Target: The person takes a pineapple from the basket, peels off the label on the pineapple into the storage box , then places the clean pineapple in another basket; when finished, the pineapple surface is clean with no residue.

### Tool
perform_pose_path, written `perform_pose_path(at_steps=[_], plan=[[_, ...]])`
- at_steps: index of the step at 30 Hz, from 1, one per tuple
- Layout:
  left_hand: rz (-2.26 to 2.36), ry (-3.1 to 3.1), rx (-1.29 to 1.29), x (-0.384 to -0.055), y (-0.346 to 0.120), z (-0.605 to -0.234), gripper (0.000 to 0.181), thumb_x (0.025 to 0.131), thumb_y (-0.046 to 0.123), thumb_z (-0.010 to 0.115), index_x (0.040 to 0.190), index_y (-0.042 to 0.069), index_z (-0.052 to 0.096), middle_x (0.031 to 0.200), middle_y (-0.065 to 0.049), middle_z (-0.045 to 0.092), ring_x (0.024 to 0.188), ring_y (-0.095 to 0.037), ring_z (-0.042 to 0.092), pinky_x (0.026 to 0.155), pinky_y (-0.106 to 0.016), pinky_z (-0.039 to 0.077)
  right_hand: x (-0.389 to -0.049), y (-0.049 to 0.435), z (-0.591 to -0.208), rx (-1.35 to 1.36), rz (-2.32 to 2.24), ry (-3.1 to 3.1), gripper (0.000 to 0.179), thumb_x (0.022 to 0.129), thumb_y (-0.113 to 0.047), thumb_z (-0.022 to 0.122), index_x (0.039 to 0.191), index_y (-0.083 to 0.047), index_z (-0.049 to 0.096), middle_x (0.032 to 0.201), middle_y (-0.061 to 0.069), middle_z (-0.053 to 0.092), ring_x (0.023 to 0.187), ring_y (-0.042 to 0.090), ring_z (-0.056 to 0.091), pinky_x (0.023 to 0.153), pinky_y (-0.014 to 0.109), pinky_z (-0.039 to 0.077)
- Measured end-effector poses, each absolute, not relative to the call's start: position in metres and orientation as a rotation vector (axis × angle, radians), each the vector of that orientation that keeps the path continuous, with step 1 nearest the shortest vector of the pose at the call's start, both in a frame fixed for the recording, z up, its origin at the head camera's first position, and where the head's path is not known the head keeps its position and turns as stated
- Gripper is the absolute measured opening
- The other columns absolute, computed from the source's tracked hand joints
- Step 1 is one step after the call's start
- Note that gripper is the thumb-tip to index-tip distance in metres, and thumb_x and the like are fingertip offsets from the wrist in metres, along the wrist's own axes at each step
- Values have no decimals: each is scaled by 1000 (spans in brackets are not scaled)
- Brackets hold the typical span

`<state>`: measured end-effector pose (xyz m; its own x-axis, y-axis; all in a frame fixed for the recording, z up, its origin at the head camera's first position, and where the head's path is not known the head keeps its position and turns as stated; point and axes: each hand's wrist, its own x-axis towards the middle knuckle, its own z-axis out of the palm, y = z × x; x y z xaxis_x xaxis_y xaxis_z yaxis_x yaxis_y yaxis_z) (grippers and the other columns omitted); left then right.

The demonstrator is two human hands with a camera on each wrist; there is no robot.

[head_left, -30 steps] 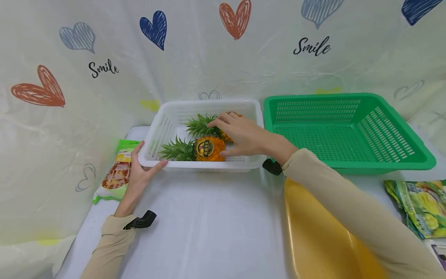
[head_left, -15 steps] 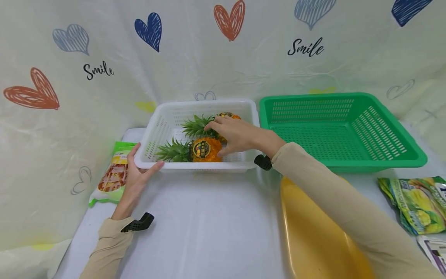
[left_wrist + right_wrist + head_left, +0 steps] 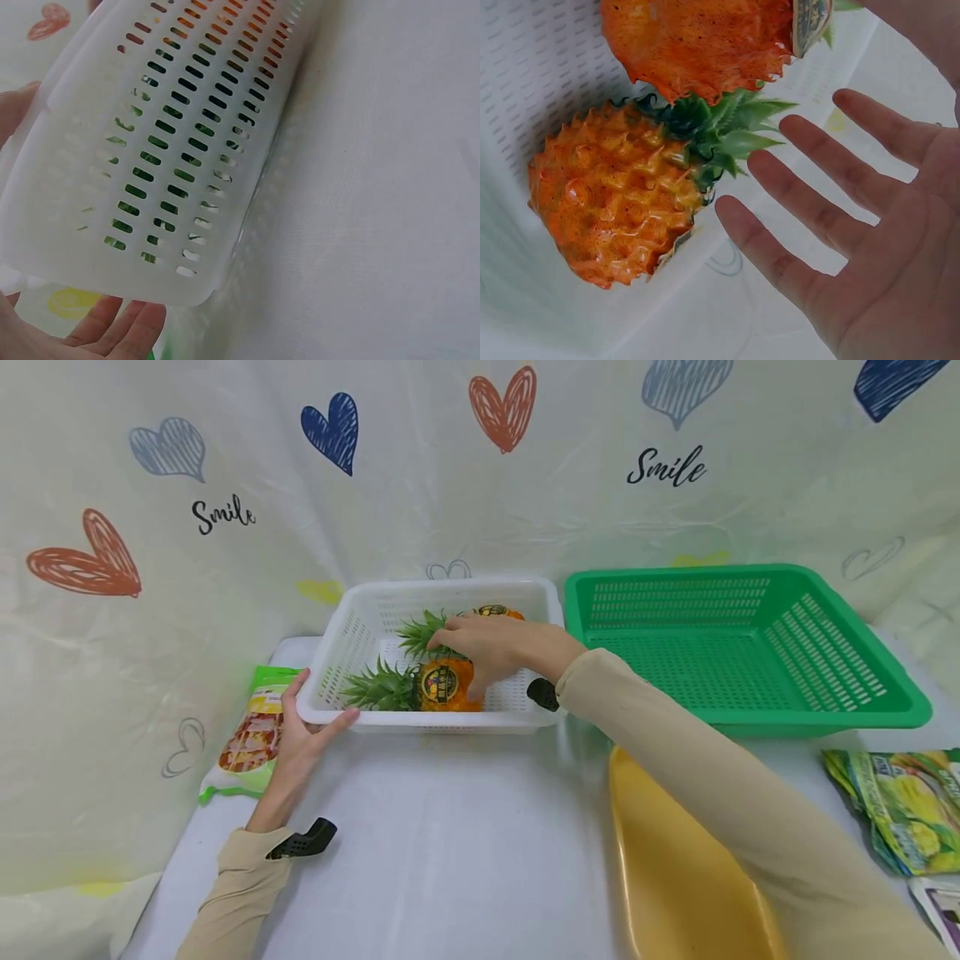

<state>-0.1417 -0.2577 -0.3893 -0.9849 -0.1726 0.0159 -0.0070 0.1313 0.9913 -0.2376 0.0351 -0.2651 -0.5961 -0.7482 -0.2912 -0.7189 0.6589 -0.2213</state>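
Note:
Two orange pineapples with green crowns lie side by side in a white perforated basket (image 3: 450, 720), a front pineapple (image 3: 438, 685) and a rear pineapple (image 3: 420, 633). My left hand (image 3: 300, 747) grips the basket's near left corner, thumb over the front rim. In the left wrist view its fingers (image 3: 112, 330) reach along the outside wall. Over the pineapples is my right hand (image 3: 495, 647), covering part of both. The right wrist view shows its fingers (image 3: 825, 217) extended and spread, apart from the pineapples.
A green perforated basket (image 3: 750, 722) stands right of the white one. In front is a yellow tray (image 3: 675, 860), partly under my right sleeve. A green-edged food bag (image 3: 251, 739) lies at left, and fruit-printed packets (image 3: 907, 802) at right.
My right hand has shifted a little left over the pineapples. The left hand keeps its hold on the white basket, and the pineapples stay in place.

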Motion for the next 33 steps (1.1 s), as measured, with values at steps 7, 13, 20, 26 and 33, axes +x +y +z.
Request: perform_pose_path(at_steps=[7,13,20,26,33], plan=[[-1976,-2279,166,-144,-258,-391,96,95,9,74,166,25,11,158,-9,35,138,-21,43,103,-21,39,-247,28,-274,-1127,-110,2446,90,87,-25,87,162,-18,37,157,9,40,144,28,39,117,46,38],[-1974,-2268,149,-144,-260,-393,95,95,6,73,166,24,12,157,-10,36,135,-21,43,101,-21,41,-253,24,-284,-1107,-148,2354,96,85,-22,89,164,-21,32,158,9,37,145,25,37,118,47,36],[-1943,-2283,162,-143,-261,-393,96,94,7,73,166,24,11,157,-11,37,134,-20,43,105,-27,37,-258,18,-292,-1078,-150,2328,103,85,-18,88,166,-22,25,159,9,34,145,26,38,118,48,36],[-1949,-2279,181,-144,-259,-394,96,95,6,73,166,25,12,156,-10,37,135,-20,44,105,-27,38,-261,18,-299,-1080,-193,2310,111,84,-19,89,168,-24,17,162,9,31,144,26,37,118,49,36],[-1953,-2282,169,-144,-260,-395,95,96,7,72,166,25,11,158,-9,35,137,-20,43,104,-23,39,-263,15,-301,-1162,-204,2295,111,82,-20,91,168,-22,20,165,8,29,148,27,34,121,49,32]])
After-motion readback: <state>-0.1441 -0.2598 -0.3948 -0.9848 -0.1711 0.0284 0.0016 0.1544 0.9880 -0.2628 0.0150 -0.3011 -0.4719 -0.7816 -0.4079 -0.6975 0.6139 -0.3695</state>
